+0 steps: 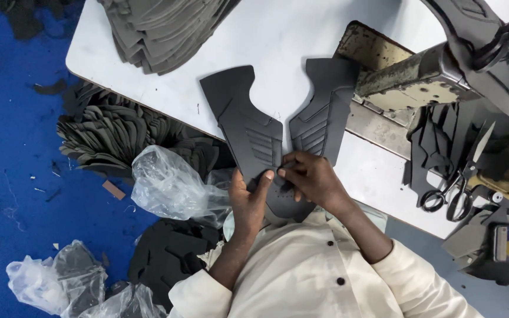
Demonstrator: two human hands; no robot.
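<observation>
Head view: left hand (248, 203) grips the dark grey shoe upper (266, 147) at the white table (148, 88) edge; right hand (312, 176) pinches its centre seam. Risk: an uneven pinch could misalign the two wings. Clear plastic bag (169, 185) lies left; scissors (458, 182) right.

We see a dark grey shoe upper piece (266, 141), flat and V-shaped, with two wings spread on the white table (278, 47). It has stitched stripe panels on both wings, and its lower joined part hangs over the table edge
</observation>
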